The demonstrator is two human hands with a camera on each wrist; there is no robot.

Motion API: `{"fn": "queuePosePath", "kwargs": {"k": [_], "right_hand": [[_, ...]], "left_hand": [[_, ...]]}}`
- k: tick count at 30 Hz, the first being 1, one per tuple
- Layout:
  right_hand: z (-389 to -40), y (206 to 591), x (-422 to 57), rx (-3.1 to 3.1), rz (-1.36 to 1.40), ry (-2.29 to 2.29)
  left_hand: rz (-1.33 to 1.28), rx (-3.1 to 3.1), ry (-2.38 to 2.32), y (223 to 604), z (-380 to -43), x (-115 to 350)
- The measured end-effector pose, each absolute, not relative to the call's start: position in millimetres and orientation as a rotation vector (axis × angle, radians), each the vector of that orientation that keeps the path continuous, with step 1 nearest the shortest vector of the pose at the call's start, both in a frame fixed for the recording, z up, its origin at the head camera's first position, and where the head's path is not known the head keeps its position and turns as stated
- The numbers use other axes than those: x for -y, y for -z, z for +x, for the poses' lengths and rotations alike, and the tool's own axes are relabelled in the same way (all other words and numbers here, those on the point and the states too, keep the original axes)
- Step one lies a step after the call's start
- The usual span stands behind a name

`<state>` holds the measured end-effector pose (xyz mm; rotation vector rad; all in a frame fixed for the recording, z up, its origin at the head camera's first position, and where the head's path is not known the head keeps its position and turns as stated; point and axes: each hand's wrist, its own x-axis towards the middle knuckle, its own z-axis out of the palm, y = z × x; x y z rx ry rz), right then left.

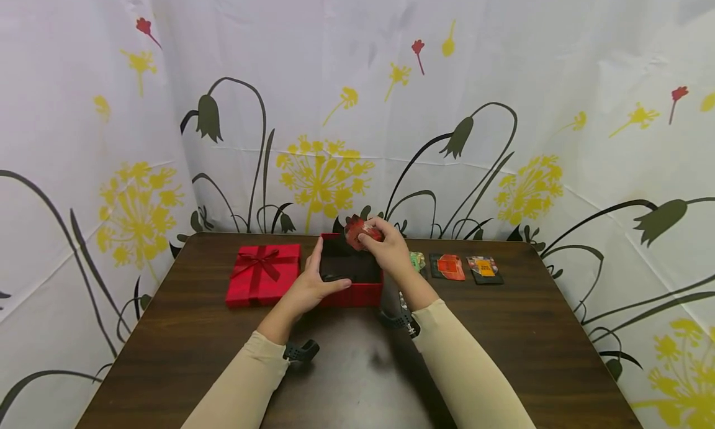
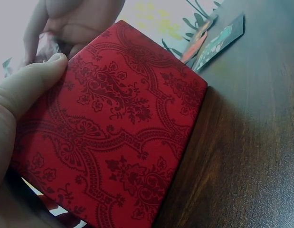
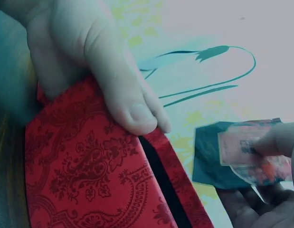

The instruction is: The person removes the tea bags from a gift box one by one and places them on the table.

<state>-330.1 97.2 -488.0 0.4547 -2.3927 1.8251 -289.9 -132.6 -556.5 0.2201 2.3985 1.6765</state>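
A red patterned gift box [image 1: 354, 295] with a dark inside stands uncovered near the back of the table. At its front left corner my left hand [image 1: 307, 290] grips it, the thumb on the front rim and the fingers along the left side. Over the box's back right part, my right hand [image 1: 389, 250] pinches a small red packet [image 1: 354, 230] between thumb and fingers. In the right wrist view this packet [image 3: 207, 153] shows a dark end and a lighter printed face. The left thumb [image 3: 137, 116] lies over the box's edge there.
A red lid [image 1: 265, 279] with a ribbon bow lies left of the box. To the right sit a green packet [image 1: 417, 261], partly behind the right arm, an orange-red packet [image 1: 450, 267] and a dark packet with an orange label [image 1: 485, 270]. A patterned curtain [image 1: 357, 106] hangs behind the table.
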Motion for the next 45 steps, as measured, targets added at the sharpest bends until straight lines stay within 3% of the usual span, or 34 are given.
{"fn": "queuePosePath", "kwargs": {"k": [26, 45], "right_hand": [[-286.3, 480.6, -176.5, 2.241, 0.401, -2.0], [-271.1, 538.0, -270.9, 2.505, 0.117, -1.767]], "left_hand": [[0.195, -2.399, -1.685, 556.1, -289.2, 131.3], [0.203, -2.397, -1.707, 553.6, -287.3, 130.3]]}}
